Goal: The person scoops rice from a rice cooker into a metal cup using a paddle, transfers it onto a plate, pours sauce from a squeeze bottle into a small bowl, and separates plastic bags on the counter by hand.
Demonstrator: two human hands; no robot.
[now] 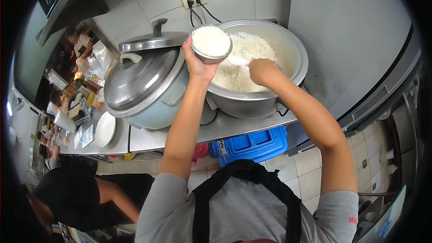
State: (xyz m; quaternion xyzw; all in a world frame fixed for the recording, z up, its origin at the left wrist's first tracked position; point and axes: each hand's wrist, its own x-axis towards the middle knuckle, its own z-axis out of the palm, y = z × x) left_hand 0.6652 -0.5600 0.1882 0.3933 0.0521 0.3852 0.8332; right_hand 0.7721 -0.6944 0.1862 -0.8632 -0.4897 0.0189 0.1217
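Over the left side of the open pot (pixel 245 104), metal bowl (pixel 219 58) full of white rice (pixel 210 41), gripped from beneath by left hand (pixel 200 66), thumb along outer wall. Right hand (pixel 264 72) clenched round white paddle (pixel 238 61), handle hidden in fist, blade over loose rice (pixel 238 81) inside pot; contact with grains hard to tell. Lidded pot (pixel 155 119) just beside, on same counter (pixel 120 141). Handling, judged: bowl stiff, fairly heavy when full, perhaps slippery if damp; best held low, palm underneath, thumb to side, rim level. Paddle light, stiff; best taken by handle. Rice soft, sticky, easily spilled.
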